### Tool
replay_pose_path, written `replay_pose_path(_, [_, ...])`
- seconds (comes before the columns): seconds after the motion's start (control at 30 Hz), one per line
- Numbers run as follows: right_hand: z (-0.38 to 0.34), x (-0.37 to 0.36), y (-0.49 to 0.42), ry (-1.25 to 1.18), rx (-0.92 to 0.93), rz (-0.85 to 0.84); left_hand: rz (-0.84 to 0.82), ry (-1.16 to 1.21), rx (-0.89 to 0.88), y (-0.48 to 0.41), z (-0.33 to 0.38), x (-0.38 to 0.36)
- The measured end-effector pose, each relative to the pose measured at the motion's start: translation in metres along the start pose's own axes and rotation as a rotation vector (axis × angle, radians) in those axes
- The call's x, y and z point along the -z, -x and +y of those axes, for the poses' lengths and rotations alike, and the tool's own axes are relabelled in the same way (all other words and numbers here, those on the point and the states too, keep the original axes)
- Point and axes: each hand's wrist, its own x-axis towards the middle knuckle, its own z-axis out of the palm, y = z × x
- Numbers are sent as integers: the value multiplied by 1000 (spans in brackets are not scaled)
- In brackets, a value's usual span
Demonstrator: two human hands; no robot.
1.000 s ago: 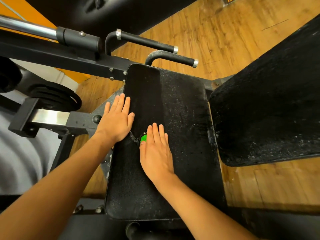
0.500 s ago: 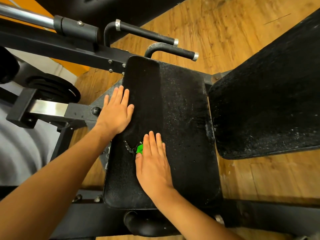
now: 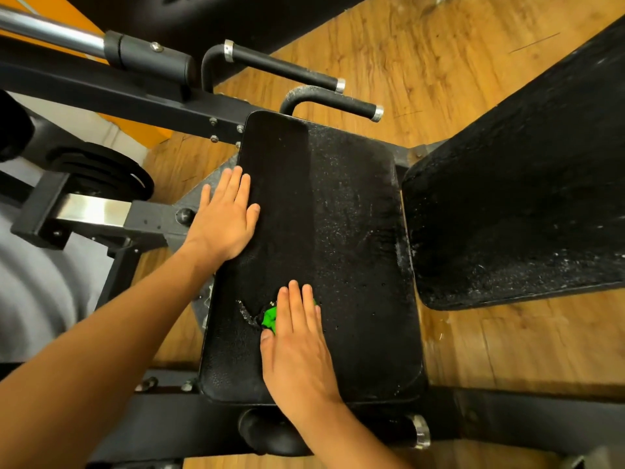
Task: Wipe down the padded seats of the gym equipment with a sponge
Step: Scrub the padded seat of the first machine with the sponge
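- Step in hand: wiping the seat (image 3: pixel 341 231), judging by the right hand (image 3: pixel 297 350) pressed on the sponge (image 3: pixel 269 316) in the lower middle of the frame
- Right hand: flat, fingers straight and close together, fingertips toward the top of the frame; it presses the sponge down onto the seat rather than gripping it
- Left hand (image 3: pixel 225 218): flat and open, holding nothing, resting on the seat's left edge at mid-frame as if to brace
- Sponge: green, mostly hidden under the right fingers, only a bit showing at the thumb side; its long axis and facing cannot be told
- It lies just right of a small tear (image 3: pixel 248 314) in the cover, on the seat's lower left part
- Seat: long axis runs from the bottom of the frame to the top, leaning slightly left, with its narrow end at the upper middle
- A strip down the seat's left side looks dark and clean; the middle and right are speckled white, so most of the job seems left
- Next move, as I judge it: shift the sponge right and run it along the long axis over the speckled area, keeping the pressure flat and going lightly near the tear so it does not catch
- The back pad (image 3: pixel 524 181) at the right of the frame is also speckled and looks unwiped
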Motion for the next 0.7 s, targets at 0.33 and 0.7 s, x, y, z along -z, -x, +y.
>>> replay_pose_path(0.33, [4, 11, -20, -135, 24, -34, -6, 31, -22, -2, -2, -2])
replay_pose_path(0.7, [30, 35, -171, -147, 3, 48, 14, 163, -31, -3, -5, -7])
